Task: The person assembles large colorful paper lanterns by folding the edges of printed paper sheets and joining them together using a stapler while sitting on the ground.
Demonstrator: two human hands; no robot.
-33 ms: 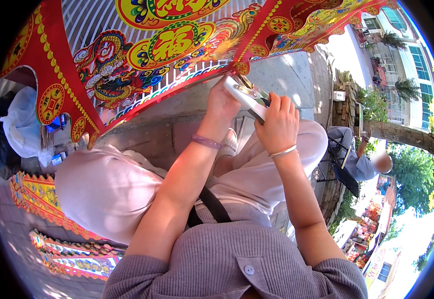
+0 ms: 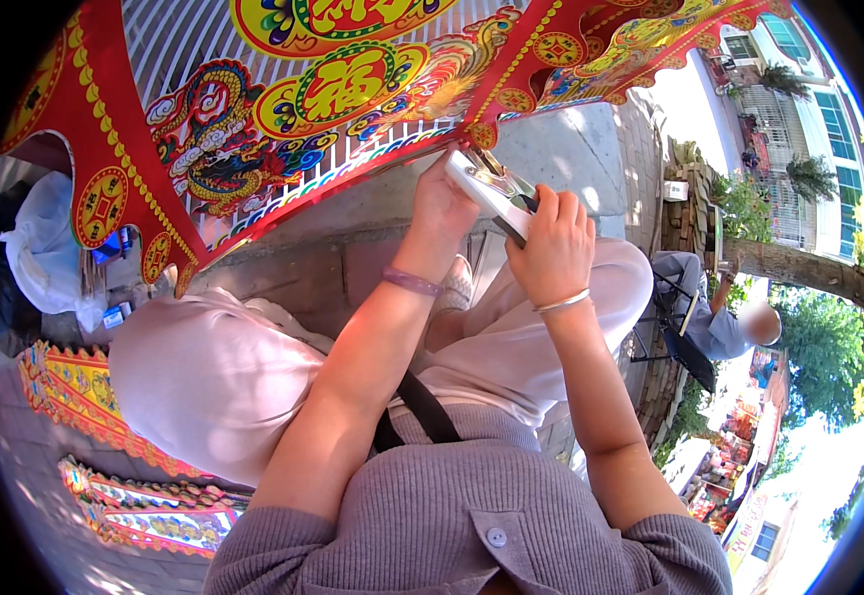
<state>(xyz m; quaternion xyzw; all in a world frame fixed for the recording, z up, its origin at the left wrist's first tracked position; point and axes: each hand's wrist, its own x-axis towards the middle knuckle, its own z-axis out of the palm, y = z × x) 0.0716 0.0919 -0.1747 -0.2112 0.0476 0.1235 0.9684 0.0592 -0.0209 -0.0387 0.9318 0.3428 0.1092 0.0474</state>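
Observation:
A large red and gold cardboard decoration (image 2: 333, 174), with dragon pictures and striped panels, stands in front of me at the upper left. My right hand (image 2: 554, 238) is wrapped round a white and metal hand tool that looks like a stapler (image 2: 485, 191). Its far end reaches to the lower corner of the decoration (image 2: 467, 137). My left hand (image 2: 444, 198) is closed at that same corner, beside the tool's far end. The tool hides part of its fingers, which seem to pinch the red edge.
More folded decorations, yellow-red (image 2: 90, 407) and white-red (image 2: 154, 516), lie on the paving at left. A white plastic bag (image 2: 50, 248) sits near a dark bag (image 2: 3, 268). At right a person (image 2: 720, 317) sits on a black chair (image 2: 685, 347) by a tree trunk (image 2: 799, 268).

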